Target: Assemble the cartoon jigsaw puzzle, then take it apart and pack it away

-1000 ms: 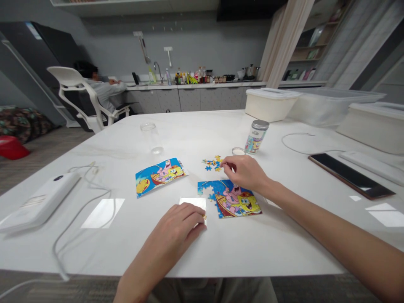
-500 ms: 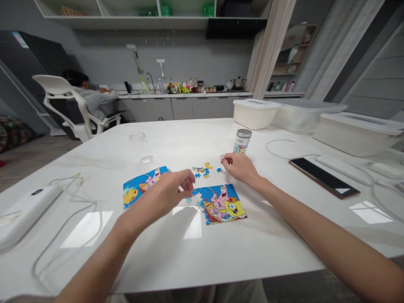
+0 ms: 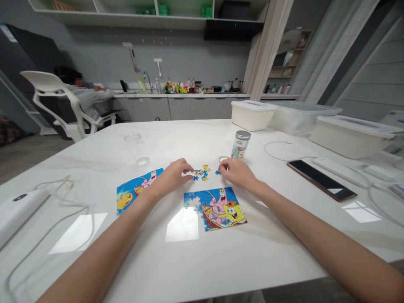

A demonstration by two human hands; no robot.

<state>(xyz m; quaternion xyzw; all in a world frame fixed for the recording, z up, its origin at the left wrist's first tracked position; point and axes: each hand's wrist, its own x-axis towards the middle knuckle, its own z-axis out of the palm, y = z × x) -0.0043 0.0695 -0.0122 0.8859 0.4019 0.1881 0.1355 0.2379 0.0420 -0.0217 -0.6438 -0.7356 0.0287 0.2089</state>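
Observation:
My left hand [image 3: 172,175] reaches over the white table [image 3: 240,252], its fingertips at the left side of a small cluster of loose jigsaw pieces [image 3: 200,172]. Whether it pinches a piece is hard to tell. My right hand [image 3: 236,172] rests just right of the cluster, with its fingertips over a lone blue piece [image 3: 217,172]. Below both hands lies a partly assembled SpongeBob and Patrick jigsaw puzzle [image 3: 219,209], with a gap at its left side. A printed reference picture [image 3: 137,189] lies to its left, partly under my left forearm.
A clear glass [image 3: 135,148], a cartoon-labelled jar [image 3: 240,144] and its small round lid [image 3: 223,158] stand beyond the hands. A phone [image 3: 322,180], cables and lidded plastic boxes [image 3: 252,115] lie to the right. A seated person [image 3: 88,99] is far back left.
My left hand has moved up from the puzzle's left side to the loose pieces. My right hand has shifted right of the cluster. The view has tilted upward and the table sits lower in the picture.

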